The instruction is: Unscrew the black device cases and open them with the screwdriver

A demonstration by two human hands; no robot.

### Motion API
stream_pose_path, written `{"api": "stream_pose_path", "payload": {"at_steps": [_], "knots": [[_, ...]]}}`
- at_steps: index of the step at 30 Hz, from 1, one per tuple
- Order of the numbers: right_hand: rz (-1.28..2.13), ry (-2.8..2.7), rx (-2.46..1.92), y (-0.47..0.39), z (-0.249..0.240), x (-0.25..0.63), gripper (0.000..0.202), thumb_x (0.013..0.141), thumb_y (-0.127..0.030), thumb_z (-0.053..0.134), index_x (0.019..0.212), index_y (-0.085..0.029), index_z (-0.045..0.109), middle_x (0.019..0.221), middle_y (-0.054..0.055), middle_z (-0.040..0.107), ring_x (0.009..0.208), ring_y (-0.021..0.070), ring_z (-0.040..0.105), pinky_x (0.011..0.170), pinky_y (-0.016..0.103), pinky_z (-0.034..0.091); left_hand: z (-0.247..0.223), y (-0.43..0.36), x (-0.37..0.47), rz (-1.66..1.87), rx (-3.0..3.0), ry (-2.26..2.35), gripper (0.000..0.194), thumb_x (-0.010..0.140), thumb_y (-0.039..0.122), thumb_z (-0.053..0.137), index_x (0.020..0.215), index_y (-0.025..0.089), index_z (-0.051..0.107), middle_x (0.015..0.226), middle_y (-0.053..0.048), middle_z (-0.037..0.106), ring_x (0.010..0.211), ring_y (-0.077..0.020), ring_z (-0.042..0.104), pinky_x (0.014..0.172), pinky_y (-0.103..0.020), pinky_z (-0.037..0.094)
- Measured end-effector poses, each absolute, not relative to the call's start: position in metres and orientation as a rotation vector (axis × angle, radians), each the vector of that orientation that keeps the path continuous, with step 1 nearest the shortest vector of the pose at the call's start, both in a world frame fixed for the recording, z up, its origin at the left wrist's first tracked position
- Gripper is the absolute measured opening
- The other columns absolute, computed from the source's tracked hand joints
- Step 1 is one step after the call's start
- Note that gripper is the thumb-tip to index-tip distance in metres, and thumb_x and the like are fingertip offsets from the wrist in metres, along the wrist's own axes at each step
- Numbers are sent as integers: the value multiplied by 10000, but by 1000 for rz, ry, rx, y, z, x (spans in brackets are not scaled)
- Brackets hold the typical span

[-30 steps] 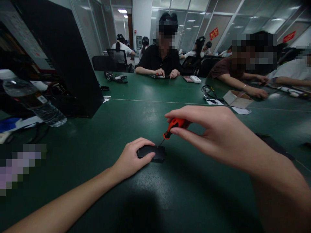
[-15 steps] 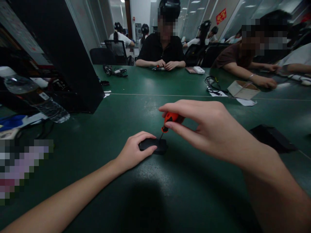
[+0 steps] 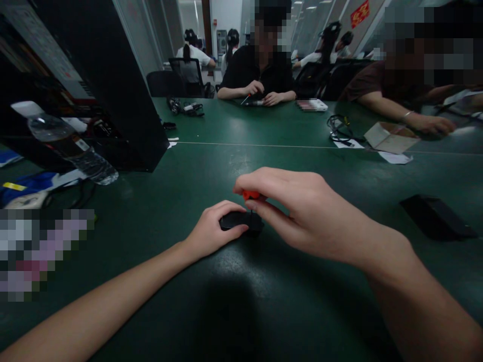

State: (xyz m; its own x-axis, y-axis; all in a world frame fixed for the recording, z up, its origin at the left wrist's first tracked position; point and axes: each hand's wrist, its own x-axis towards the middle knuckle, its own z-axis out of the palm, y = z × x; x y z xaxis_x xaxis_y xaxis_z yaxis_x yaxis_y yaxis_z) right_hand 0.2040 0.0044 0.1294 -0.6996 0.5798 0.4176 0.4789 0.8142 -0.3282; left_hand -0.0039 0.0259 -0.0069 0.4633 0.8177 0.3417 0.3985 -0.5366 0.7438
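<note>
the right hand (image 3: 298,206) is pinching a red-handled screwdriver (image 3: 251,194) between thumb and fingers, its shaft pointing nearly straight down at the black case (image 3: 234,220), which the left hand (image 3: 207,227) is clasping on the green table (image 3: 162,201). a tilting shaft or a loosening left hold could be sending the tip skidding across the case; the right hand is arching above, the left curling around the case's left end.

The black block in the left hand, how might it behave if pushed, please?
The black block would likely slide rather than roll, lying flat on the table. It seems stiff: no bend shows where the left hand grips it.
</note>
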Motion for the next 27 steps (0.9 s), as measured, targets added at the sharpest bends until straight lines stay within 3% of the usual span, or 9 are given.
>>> {"api": "stream_pose_path", "payload": {"at_steps": [8,12,18,21,25,27], "knots": [[326,-2568,-778,0,127,193,346,903,-29,465,1181,-189,594,1058,71,680,937,175,609,776,271,451,-8,24,-5,899,2096,1024,243,900,365,710,1068,189,705,1103,-68,733,1068,-259,661,913,-356,539],[284,-2363,-887,11,126,203,249,940,-115,475,1146,-171,604,1056,80,695,899,180,633,787,289,465,0,24,-4,895,2115,990,310,888,319,722,1175,205,687,1166,-67,718,1085,-246,663,990,-371,504],[212,-2268,-1008,17,126,211,103,924,-196,567,964,-155,653,883,56,706,786,180,640,750,301,472,5,23,-3,863,2121,1009,287,873,301,726,1140,200,695,1144,-73,722,1062,-240,671,965,-371,502],[151,-2256,-996,16,122,207,201,966,-209,521,1087,-141,668,995,93,717,891,203,666,808,319,492,3,23,-4,866,2124,1005,285,880,304,721,1143,199,693,1149,-70,720,1070,-235,669,971,-364,496],[120,-2254,-949,16,118,206,406,936,-98,439,1310,-145,591,1267,153,648,1133,242,626,951,387,490,3,24,-4,863,2124,1009,289,881,302,722,1148,196,689,1155,-73,719,1075,-237,666,972,-361,491],[200,-2265,-883,16,117,206,435,930,-99,451,1344,-164,569,1318,142,629,1150,231,618,958,378,497,4,23,-4,861,2125,1012,297,880,309,723,1154,199,685,1156,-74,718,1073,-242,667,970,-365,494]]}}
